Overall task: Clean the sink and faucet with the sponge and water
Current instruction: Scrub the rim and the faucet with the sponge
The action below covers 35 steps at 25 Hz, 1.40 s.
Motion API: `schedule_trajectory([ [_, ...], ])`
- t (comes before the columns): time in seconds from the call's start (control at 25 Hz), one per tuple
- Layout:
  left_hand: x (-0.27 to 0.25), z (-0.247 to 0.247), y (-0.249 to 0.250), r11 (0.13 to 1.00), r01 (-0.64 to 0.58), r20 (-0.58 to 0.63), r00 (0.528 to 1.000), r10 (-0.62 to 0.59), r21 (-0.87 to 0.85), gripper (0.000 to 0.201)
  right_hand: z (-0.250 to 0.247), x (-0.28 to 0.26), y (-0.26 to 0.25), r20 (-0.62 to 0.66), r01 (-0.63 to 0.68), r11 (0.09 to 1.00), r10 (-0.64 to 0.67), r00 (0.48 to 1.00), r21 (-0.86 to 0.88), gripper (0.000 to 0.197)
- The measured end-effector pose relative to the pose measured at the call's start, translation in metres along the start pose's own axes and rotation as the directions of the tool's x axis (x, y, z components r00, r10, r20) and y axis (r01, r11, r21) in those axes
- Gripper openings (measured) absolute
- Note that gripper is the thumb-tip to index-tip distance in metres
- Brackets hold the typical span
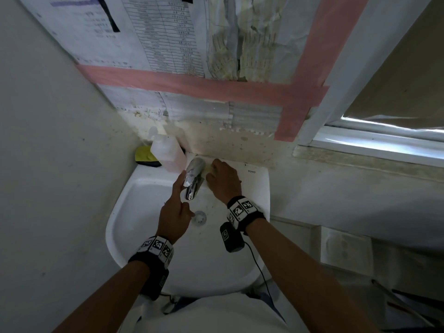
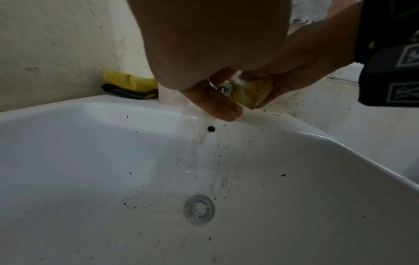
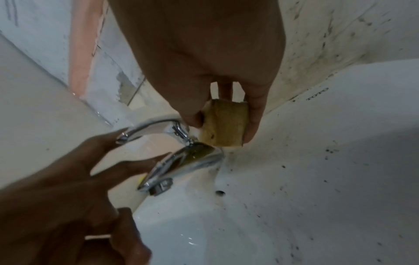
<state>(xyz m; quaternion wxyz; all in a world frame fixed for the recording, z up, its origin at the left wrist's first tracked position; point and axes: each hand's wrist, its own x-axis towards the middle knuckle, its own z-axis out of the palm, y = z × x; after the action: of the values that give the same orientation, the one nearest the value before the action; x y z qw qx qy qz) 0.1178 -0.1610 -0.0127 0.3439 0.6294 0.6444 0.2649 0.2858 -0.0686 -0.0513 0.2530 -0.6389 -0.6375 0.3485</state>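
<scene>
A white sink carries a chrome faucet at its back edge. My right hand grips a yellowish sponge and holds it against the right side of the faucet's base. My left hand is on the faucet's left side, with its fingers stretched straight toward the lever and the spout. Dark specks dot the basin around the drain and the overflow hole. A faint streak of water seems to run down to the drain.
A pale plastic bottle stands at the sink's back left corner, with a yellow and black cloth behind it. Walls close in at the left and the back. A window sill lies to the right.
</scene>
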Motion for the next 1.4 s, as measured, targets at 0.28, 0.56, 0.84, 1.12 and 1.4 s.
schedule_trajectory([
  [0.28, 0.000, -0.004, -0.003, 1.000, -0.022, 0.017, 1.000, 0.021, 0.005, 0.094, -0.007, 0.008, 0.002, 0.023, -0.028, 1.000, 0.028, 0.999, -0.005, 0.014],
  [0.56, 0.001, -0.004, -0.006, 0.999, -0.041, 0.011, 0.999, 0.041, 0.015, 0.094, -0.017, 0.011, 0.000, 0.114, -0.028, 0.999, 0.030, 0.993, -0.020, 0.016],
  [0.84, 0.003, -0.003, -0.008, 0.999, -0.037, -0.007, 0.999, 0.037, 0.005, 0.095, -0.007, -0.035, -0.003, 0.054, 0.145, 0.983, -0.151, 0.987, 0.110, 0.023],
  [1.12, 0.003, -0.008, -0.008, 0.997, -0.075, -0.020, 0.997, 0.075, -0.014, 0.091, 0.002, -0.048, -0.005, 0.028, 0.317, 0.948, -0.317, 0.948, 0.010, 0.029],
  [1.4, 0.004, -0.013, -0.015, 0.998, -0.062, -0.008, 0.998, 0.062, -0.006, 0.091, -0.006, -0.050, -0.004, 0.061, 0.416, 0.905, -0.412, 0.909, -0.095, 0.030],
])
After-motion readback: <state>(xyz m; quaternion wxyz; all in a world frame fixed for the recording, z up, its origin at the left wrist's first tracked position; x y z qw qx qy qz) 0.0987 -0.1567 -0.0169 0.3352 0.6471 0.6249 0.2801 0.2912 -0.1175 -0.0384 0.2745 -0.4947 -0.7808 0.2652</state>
